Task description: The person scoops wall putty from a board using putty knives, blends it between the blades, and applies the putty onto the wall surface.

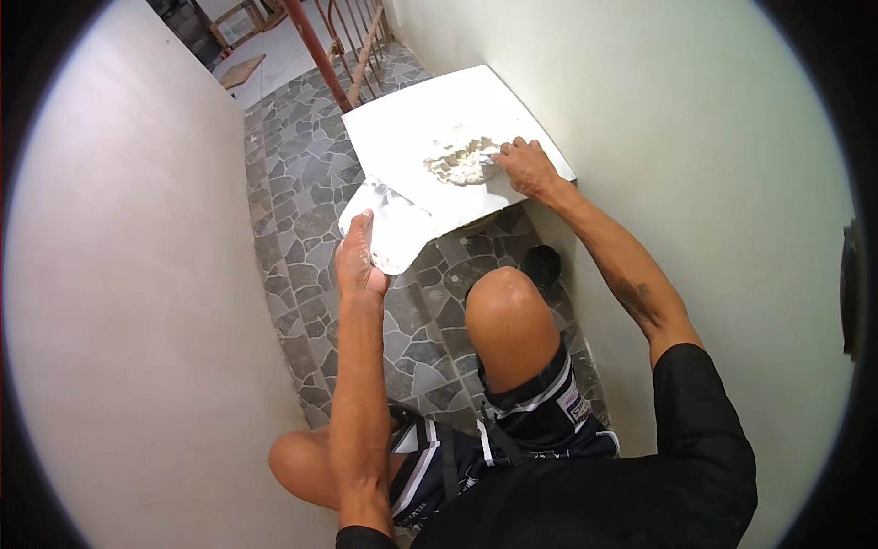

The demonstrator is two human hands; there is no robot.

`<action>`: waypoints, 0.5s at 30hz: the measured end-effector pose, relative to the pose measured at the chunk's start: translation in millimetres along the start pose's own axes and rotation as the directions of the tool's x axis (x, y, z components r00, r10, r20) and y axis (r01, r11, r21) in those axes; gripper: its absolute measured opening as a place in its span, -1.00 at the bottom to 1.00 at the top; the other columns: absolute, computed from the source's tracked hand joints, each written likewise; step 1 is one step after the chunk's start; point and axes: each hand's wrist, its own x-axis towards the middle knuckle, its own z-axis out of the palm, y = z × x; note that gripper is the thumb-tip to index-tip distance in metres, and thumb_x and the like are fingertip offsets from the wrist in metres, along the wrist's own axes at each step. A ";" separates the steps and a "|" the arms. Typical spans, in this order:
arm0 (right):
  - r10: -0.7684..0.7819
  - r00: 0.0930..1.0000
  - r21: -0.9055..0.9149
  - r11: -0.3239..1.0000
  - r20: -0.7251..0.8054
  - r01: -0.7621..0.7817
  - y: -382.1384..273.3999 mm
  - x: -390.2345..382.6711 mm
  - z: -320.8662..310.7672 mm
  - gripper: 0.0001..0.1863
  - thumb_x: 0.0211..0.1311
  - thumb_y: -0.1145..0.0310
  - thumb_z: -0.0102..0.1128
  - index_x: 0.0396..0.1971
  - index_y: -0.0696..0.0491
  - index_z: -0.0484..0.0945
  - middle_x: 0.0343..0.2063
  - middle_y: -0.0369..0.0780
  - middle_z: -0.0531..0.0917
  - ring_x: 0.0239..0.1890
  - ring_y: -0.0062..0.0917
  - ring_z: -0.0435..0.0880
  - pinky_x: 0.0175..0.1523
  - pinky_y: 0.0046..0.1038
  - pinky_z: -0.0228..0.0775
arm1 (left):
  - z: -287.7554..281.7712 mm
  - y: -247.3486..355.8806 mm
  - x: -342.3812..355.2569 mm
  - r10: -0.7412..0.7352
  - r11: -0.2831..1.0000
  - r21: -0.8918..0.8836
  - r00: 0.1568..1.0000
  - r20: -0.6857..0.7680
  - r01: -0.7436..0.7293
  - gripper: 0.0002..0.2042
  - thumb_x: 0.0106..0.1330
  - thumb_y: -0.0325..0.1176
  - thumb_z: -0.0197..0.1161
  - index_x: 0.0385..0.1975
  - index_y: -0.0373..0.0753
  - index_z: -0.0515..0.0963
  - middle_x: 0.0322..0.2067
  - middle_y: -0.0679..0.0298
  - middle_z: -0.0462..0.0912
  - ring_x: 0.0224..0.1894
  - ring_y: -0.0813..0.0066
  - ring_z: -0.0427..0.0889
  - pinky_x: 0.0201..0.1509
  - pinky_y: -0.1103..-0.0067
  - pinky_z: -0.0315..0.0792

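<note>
My left hand (359,261) grips a thin white board with rounded corners (402,233), thumb on top. Smears mark its surface, and its far edge meets the near left side of a large white panel (402,123). On that panel lies a rough heap of whitish putty (462,163). At the heap's right side my right hand (529,168) is closed around what looks like a putty knife (494,158). Only a bit of its blade shows; the fingers hide the handle.
Pale walls stand close on the left (155,274) and right (677,137). Below is a stone-patterned floor (315,183). A dark round container (541,265) sits under the panel's near right corner, by my knee. A rusty metal railing (352,46) rises beyond the panel.
</note>
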 end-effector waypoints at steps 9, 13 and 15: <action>0.059 0.996 -0.029 0.998 -0.067 -0.061 -3.6 5.2 -4.5 -0.76 0.05 0.50 0.09 -0.26 0.01 0.63 -0.27 -0.22 0.61 -0.13 -0.33 0.54 -0.14 -0.23 0.38 | 0.4 -0.7 1.2 0.008 1.000 -0.004 1.000 0.023 -0.008 -0.60 0.16 -0.55 0.02 0.02 -0.55 0.32 -0.11 -0.02 0.55 -0.14 0.12 0.65 -0.09 0.27 0.64; 0.083 0.964 0.051 0.996 -0.251 -0.073 -14.0 12.7 -11.8 -0.78 0.07 0.49 0.08 -0.27 0.03 0.63 -0.26 -0.20 0.62 -0.12 -0.33 0.55 -0.13 -0.23 0.38 | 5.5 -0.7 -2.1 -0.016 1.000 -0.009 0.998 0.053 0.017 -0.56 0.14 -0.54 0.00 0.06 -0.57 0.29 -0.09 -0.04 0.54 -0.13 0.10 0.64 -0.05 0.23 0.63; -0.077 0.997 -0.040 0.996 0.011 0.078 -21.4 16.5 -13.5 -0.81 0.10 0.47 0.06 -0.32 0.03 0.64 -0.27 -0.21 0.62 -0.14 -0.34 0.55 -0.15 -0.25 0.36 | 6.6 -0.5 -2.2 -0.016 1.000 0.000 0.998 0.060 0.016 -0.57 0.15 -0.54 0.00 0.05 -0.57 0.29 -0.09 -0.04 0.54 -0.13 0.10 0.64 -0.05 0.23 0.63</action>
